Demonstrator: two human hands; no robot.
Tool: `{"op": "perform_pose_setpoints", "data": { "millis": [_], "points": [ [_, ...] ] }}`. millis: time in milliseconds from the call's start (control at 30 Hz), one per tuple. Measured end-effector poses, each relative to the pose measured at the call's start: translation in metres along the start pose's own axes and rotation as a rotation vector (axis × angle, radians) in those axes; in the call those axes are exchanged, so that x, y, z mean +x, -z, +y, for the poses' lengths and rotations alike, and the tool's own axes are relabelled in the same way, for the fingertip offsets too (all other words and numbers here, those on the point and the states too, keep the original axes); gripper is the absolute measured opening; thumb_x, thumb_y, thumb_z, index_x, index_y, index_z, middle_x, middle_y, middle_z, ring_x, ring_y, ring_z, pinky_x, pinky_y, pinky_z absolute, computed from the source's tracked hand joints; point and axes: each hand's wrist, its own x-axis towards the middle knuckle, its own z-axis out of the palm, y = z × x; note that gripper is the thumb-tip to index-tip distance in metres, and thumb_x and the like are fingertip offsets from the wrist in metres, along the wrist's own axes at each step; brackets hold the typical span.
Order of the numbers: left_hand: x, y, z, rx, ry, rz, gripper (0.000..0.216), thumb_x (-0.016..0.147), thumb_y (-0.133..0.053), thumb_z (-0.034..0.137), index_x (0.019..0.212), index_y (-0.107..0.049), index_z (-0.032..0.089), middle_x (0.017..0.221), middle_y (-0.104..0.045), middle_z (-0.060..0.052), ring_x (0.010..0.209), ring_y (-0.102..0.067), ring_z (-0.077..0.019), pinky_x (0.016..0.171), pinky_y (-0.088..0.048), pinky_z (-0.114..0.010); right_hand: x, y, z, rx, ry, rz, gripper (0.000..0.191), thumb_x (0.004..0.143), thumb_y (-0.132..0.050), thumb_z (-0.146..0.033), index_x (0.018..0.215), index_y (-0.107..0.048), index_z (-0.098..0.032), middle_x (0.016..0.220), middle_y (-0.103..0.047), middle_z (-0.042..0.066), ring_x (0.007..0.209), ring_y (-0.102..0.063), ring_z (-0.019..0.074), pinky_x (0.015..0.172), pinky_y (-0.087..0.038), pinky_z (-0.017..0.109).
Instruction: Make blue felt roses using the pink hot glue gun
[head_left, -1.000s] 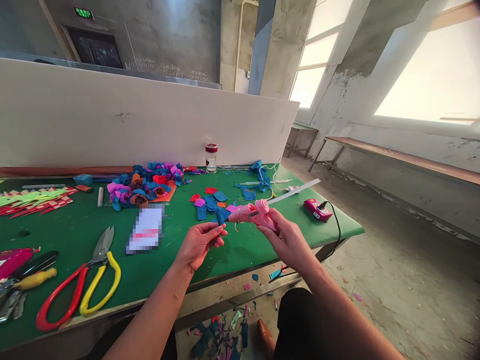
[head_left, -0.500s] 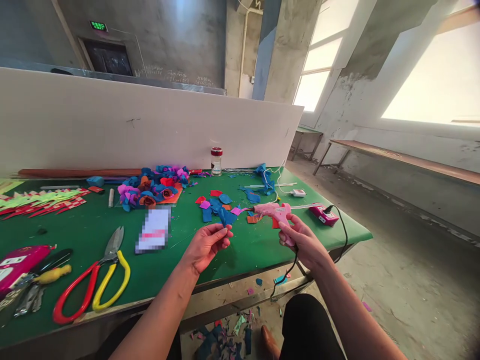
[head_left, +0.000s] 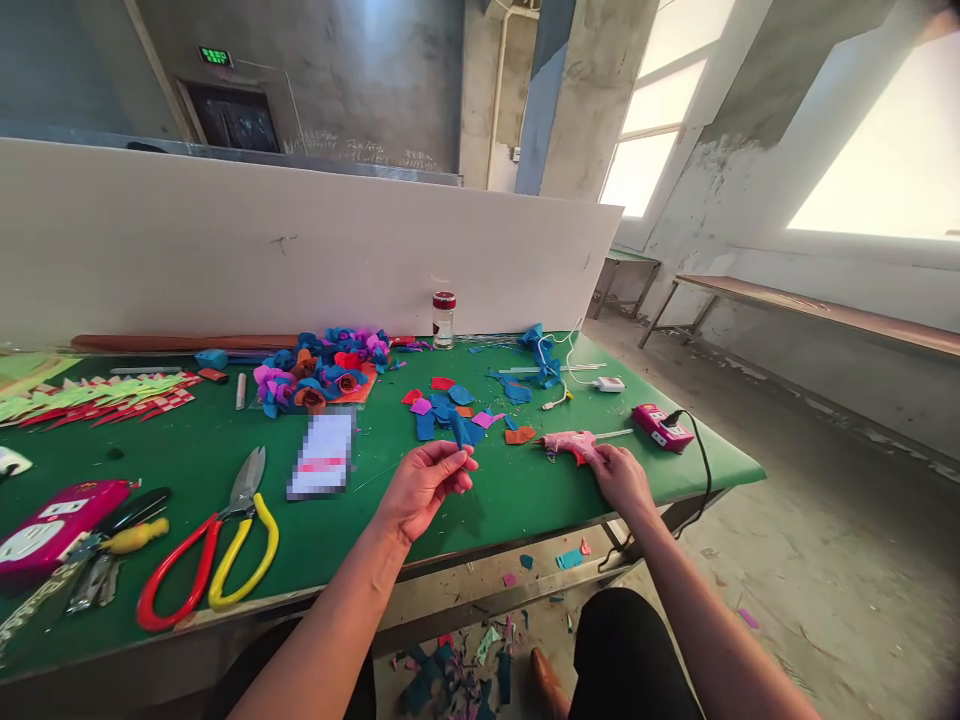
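Observation:
My left hand (head_left: 429, 484) pinches a rolled piece of blue paper (head_left: 459, 428) that points upward between thumb and fingers. Over at the right, my right hand (head_left: 624, 482) is closed on the handle of a pink glue gun (head_left: 568, 442). The gun lies low, apparently on its side on the table, nozzle to the left, a clear glue stick (head_left: 615, 433) at its back. Just beyond my left hand lie loose blue, red and pink paper petals (head_left: 441, 412). An orange petal (head_left: 519, 435) is left of the nozzle.
Paper flowers (head_left: 321, 372), a lidded glass jar (head_left: 443, 322) and a white board (head_left: 330, 250) are farther back on the green table (head_left: 330, 545). Large shears (head_left: 244, 500) lie at the left. A magenta power strip (head_left: 663, 430) with a black cord is near the right edge.
My right hand has lowered the glue gun and turned it over toward the tabletop, away from the blue paper. The blue paper in my left hand is now more tightly rolled and upright.

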Motion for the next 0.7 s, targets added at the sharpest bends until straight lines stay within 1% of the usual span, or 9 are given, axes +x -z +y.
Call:
{"op": "perform_pose_setpoints", "data": {
  "millis": [100, 133, 200, 267, 367, 400, 467, 600, 700],
  "points": [
    [0.000, -0.001, 0.002, -0.009, 0.010, 0.029, 0.025, 0.061, -0.084, 0.027, 0.076, -0.073, 0.010, 0.068, -0.071, -0.006, 0.050, -0.058, -0.0077, 0.048, -0.044, -0.019, -0.010, 0.006, -0.026, -0.007, 0.024, 0.104, 0.038, 0.079, -0.059, -0.047, 0.105, -0.067, -0.019, 0.100, -0.064, 0.013, 0.095, -0.056, 0.0299, 0.081, -0.041, 0.041],
    [0.000, -0.001, 0.002, -0.010, 0.014, 0.030, 0.025, 0.061, -0.085, 0.027, 0.075, -0.073, 0.010, 0.068, -0.071, -0.006, 0.050, -0.057, -0.0076, 0.048, -0.044, -0.018, -0.016, 0.008, -0.040, 0.052, 0.068, 0.151, 0.038, 0.080, -0.058, -0.048, 0.105, -0.067, -0.020, 0.106, -0.063, 0.014, 0.100, -0.055, 0.0303, 0.084, -0.041, 0.042],
    [0.001, -0.001, 0.001, -0.009, 0.022, 0.023, 0.024, 0.061, -0.085, 0.027, 0.074, -0.073, 0.010, 0.068, -0.071, -0.006, 0.050, -0.057, -0.0074, 0.048, -0.044, -0.018, -0.030, 0.011, -0.076, 0.313, 0.179, 0.119, 0.035, 0.086, -0.052, -0.046, 0.100, -0.070, -0.020, 0.105, -0.066, 0.012, 0.099, -0.057, 0.0269, 0.087, -0.042, 0.040],
    [0.003, 0.000, -0.001, -0.004, 0.025, 0.012, 0.024, 0.062, -0.084, 0.027, 0.075, -0.073, 0.011, 0.068, -0.070, -0.005, 0.050, -0.057, -0.0071, 0.049, -0.045, -0.018, -0.044, 0.010, -0.114, 0.621, 0.219, -0.087, 0.035, 0.086, -0.052, -0.046, 0.101, -0.071, -0.022, 0.107, -0.068, 0.010, 0.100, -0.059, 0.0252, 0.086, -0.044, 0.037],
    [0.005, 0.001, -0.004, 0.006, 0.015, -0.012, 0.024, 0.064, -0.083, 0.028, 0.077, -0.074, 0.011, 0.069, -0.070, -0.004, 0.051, -0.057, -0.0067, 0.050, -0.046, -0.018, -0.058, 0.004, -0.157, 1.007, 0.077, -0.412, 0.038, 0.081, -0.060, -0.048, 0.106, -0.072, -0.021, 0.108, -0.070, 0.008, 0.101, -0.060, 0.0248, 0.089, -0.043, 0.037],
    [0.005, 0.002, -0.005, 0.010, 0.011, -0.024, 0.023, 0.065, -0.082, 0.029, 0.077, -0.074, 0.011, 0.069, -0.070, -0.004, 0.051, -0.057, -0.0066, 0.051, -0.046, -0.017, -0.060, 0.002, -0.166, 1.083, 0.032, -0.484, 0.039, 0.078, -0.063, -0.049, 0.104, -0.072, -0.020, 0.105, -0.071, 0.008, 0.100, -0.060, 0.0247, 0.091, -0.042, 0.038],
    [0.005, 0.002, -0.005, 0.013, 0.009, -0.046, 0.022, 0.066, -0.082, 0.028, 0.077, -0.074, 0.011, 0.069, -0.069, -0.004, 0.052, -0.057, -0.0065, 0.051, -0.046, -0.017, -0.062, -0.003, -0.175, 1.182, -0.032, -0.550, 0.040, 0.073, -0.069, -0.048, 0.099, -0.074, -0.018, 0.095, -0.072, 0.007, 0.096, -0.061, 0.0235, 0.093, -0.040, 0.039],
    [0.005, 0.002, -0.003, 0.010, 0.008, -0.086, 0.020, 0.067, -0.081, 0.028, 0.075, -0.073, 0.012, 0.069, -0.068, -0.003, 0.053, -0.057, -0.0066, 0.052, -0.045, -0.017, -0.064, -0.008, -0.180, 1.268, -0.075, -0.542, 0.038, 0.068, -0.073, -0.044, 0.094, -0.074, -0.015, 0.073, -0.069, 0.003, 0.081, -0.061, 0.0191, 0.091, -0.041, 0.037],
    [0.004, 0.000, -0.002, 0.000, 0.000, -0.090, 0.018, 0.067, -0.081, 0.027, 0.072, -0.072, 0.012, 0.069, -0.068, -0.003, 0.053, -0.056, -0.0066, 0.053, -0.045, -0.017, -0.067, -0.009, -0.182, 1.283, -0.059, -0.504, 0.034, 0.069, -0.073, -0.040, 0.092, -0.073, -0.015, 0.069, -0.066, 0.002, 0.074, -0.060, 0.0169, 0.084, -0.043, 0.035]
  ]
}}
